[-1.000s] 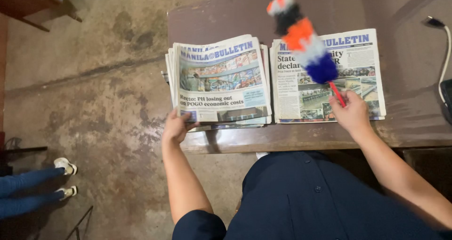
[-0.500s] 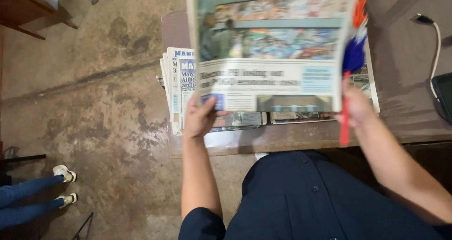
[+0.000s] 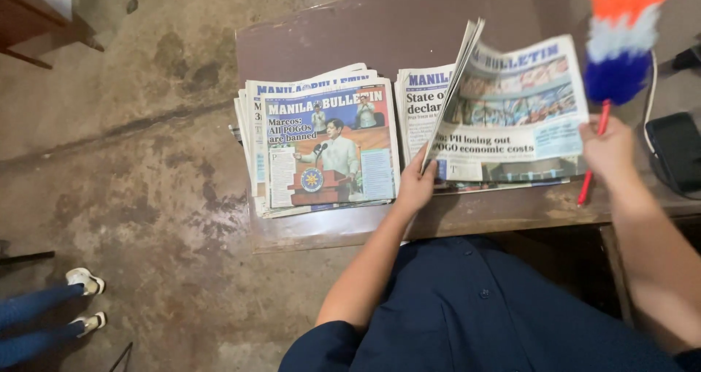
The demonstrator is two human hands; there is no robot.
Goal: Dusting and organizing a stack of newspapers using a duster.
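Observation:
Both hands hold one folded newspaper [image 3: 511, 113] just above the right-hand pile [image 3: 418, 98] on a dark brown table [image 3: 409, 29]. My left hand [image 3: 416, 186] grips its lower left corner. My right hand [image 3: 610, 149] pinches its right edge and also holds a feather duster [image 3: 621, 43] with a red handle and orange, white and blue plumes pointing up. A second stack of newspapers [image 3: 321, 146] lies to the left, untouched.
A black flat device [image 3: 675, 149] with a white cable [image 3: 650, 94] sits at the table's right. Another person's legs and white shoes [image 3: 80, 299] show at bottom left on the stained concrete floor [image 3: 131, 160]. Wooden furniture [image 3: 36, 21] stands at top left.
The top newspaper was lifted off the left stack, raised toward the camera, then carried right and lowered onto the right pile. A different front page now shows on the left stack.

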